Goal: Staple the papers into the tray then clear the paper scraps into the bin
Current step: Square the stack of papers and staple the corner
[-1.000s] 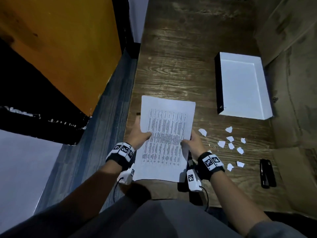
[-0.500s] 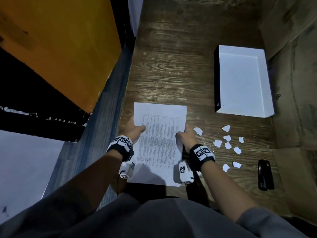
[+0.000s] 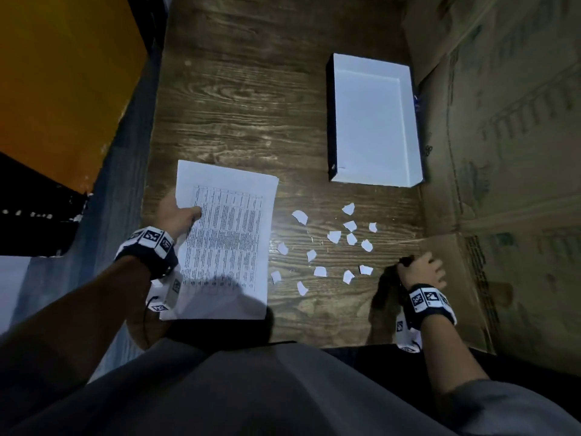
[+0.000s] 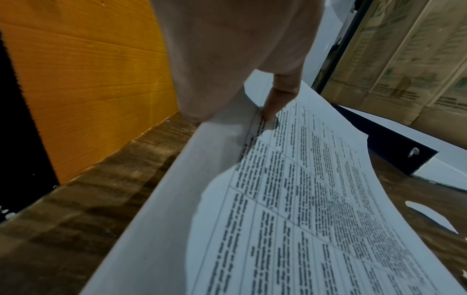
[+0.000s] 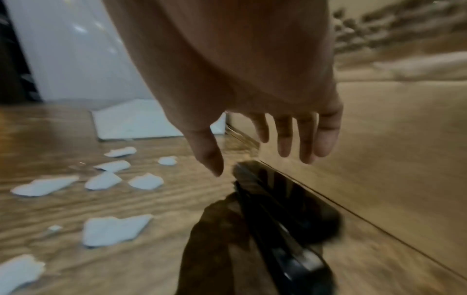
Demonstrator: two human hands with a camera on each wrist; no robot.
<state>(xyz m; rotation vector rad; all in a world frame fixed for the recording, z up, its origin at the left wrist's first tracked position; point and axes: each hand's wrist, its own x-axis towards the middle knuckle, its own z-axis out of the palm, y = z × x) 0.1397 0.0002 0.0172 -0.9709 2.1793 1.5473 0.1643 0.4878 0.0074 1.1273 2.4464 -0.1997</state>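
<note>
The printed papers [image 3: 229,243] lie at the near left of the wooden table, their left side lifted. My left hand [image 3: 185,210] pinches that left edge, thumb [image 4: 278,99] on the top sheet [image 4: 316,199] and fingers hidden beneath. A black stapler [image 5: 285,209] lies at the near right beside a cardboard wall. My right hand [image 5: 252,157] hovers just above it with fingers spread and not touching; in the head view the hand [image 3: 419,267] hides all but the stapler's tip [image 3: 405,262]. Several white paper scraps [image 3: 334,236] are scattered between papers and stapler. The white tray [image 3: 374,171] stands far right, empty.
Cardboard [image 3: 503,184] rises along the table's right side, with a flat flap [image 3: 452,278] right of the stapler. An orange panel [image 3: 63,89] stands off the left edge. Bare wood [image 3: 239,105] spreads beyond the papers. No bin shows.
My right hand let go of the papers and swung right to just above the stapler. The left hand alone keeps hold of the papers.
</note>
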